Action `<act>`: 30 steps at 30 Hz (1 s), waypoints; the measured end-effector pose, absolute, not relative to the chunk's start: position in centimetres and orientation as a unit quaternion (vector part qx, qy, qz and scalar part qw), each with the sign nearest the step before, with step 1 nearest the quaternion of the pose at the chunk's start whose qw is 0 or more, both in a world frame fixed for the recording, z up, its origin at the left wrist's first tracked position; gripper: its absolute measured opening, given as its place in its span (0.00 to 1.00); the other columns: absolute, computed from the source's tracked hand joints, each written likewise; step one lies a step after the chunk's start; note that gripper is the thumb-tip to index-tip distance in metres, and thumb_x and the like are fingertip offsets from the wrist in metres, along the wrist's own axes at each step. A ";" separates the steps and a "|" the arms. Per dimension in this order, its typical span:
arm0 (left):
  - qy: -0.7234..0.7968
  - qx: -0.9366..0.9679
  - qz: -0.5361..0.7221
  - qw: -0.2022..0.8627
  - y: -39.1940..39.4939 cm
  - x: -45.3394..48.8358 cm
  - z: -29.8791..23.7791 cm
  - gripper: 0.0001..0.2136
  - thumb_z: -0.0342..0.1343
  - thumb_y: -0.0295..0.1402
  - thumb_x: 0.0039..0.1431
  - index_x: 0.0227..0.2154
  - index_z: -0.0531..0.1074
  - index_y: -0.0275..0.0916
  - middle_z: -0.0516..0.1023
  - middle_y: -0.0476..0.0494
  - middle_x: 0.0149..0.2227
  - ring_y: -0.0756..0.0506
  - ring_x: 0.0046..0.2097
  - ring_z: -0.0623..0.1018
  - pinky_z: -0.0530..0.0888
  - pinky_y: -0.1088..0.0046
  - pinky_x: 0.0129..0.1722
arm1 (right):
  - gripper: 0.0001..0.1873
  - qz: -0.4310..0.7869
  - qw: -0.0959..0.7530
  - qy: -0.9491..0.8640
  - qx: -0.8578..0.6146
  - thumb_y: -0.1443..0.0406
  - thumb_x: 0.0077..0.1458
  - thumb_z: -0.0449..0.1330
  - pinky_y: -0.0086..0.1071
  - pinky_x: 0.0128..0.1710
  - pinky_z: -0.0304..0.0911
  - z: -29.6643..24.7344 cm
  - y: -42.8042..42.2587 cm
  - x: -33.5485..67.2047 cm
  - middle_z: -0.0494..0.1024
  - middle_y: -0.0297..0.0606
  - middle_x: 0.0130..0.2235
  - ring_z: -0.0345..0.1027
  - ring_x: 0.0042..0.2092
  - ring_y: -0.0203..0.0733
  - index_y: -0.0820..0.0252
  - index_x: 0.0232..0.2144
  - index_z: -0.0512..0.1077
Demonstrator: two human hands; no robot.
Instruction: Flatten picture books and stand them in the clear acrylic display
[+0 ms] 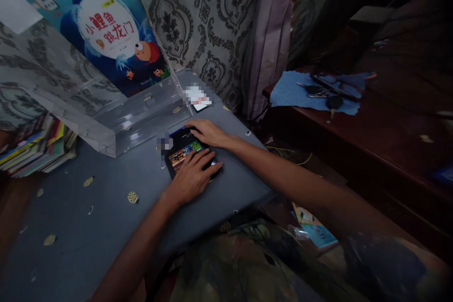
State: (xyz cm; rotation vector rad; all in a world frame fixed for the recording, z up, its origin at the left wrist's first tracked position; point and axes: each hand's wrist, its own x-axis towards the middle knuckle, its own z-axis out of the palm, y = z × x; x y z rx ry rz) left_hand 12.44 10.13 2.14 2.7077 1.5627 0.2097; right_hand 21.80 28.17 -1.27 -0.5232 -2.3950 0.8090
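A small dark book with a colourful cover [181, 150] lies flat on the grey-blue table [92, 226]. My left hand [193, 177] rests palm down on its near half, fingers stretched out and together. My right hand [207, 133] lies flat on the book's far right edge, fingers extended. Neither hand grips the book; both press on it from above.
A clear acrylic stand [116, 118] holds a blue picture book with a fish [109, 33] upright behind the hands. A stack of books [35, 146] sits at left. A dark wooden bench [371, 132] at right carries a blue cloth [300, 92] with keys. A booklet [314, 231] lies on the floor.
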 end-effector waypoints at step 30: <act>0.632 0.756 0.174 0.005 6.9 7.2 1.0 0.18 0.46 0.36 0.71 0.60 0.68 0.43 0.69 0.36 0.64 0.38 0.68 0.64 0.59 0.43 0.66 | 0.19 0.274 0.283 -0.904 -0.168 0.72 0.62 0.55 0.49 0.62 0.63 -1.7 28.1 21.9 0.78 0.45 0.55 0.70 0.59 0.47 0.59 0.54 0.73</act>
